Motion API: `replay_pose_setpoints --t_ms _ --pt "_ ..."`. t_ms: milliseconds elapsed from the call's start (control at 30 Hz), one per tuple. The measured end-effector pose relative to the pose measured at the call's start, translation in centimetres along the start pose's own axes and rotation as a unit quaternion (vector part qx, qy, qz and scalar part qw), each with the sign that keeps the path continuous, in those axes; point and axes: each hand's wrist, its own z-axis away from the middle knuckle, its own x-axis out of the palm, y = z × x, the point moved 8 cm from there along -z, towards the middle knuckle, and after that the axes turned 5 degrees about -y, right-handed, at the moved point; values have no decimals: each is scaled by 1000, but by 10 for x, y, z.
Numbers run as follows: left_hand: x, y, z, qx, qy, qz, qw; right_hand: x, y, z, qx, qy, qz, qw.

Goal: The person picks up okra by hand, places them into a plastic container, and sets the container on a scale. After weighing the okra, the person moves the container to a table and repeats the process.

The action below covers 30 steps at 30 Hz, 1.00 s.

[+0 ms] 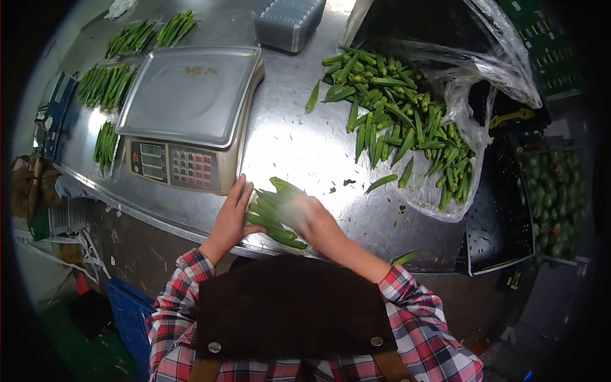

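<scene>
A small bunch of okra lies at the table's near edge, between my two hands. My left hand cups its left side, fingers stretched along the far end and thumb on the near end. Over the right side of the bunch is my right hand, smeared by motion. Its fingers cannot be made out, nor whether it grips any pods. Whether a tray lies under the bunch is hidden. To the right, a large heap of loose okra spills from a clear plastic bag.
A weighing scale stands left of my hands. Packed okra trays lie beyond it. Stacked clear plastic trays are at the back. A black crate stands right, near a crate of green produce. Another person's arm shows far left.
</scene>
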Motion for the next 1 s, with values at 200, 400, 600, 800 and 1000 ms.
replay_pose_setpoints --t_ms 200,400,600,800,1000 --pt "6 40 -2 104 -81 -122 984 -47 18 -29 35 107 47 993" --pt "36 30 -15 48 -118 -158 979 -85 98 -143 149 143 177 962" --pt "-16 10 7 -71 56 -22 996 -74 125 -191 226 86 246 939" --pt "-8 -43 34 -274 81 161 945 -87 86 -114 249 84 -55 963" --pt "16 -62 30 -307 -6 169 937 -32 66 0 237 -50 26 970"
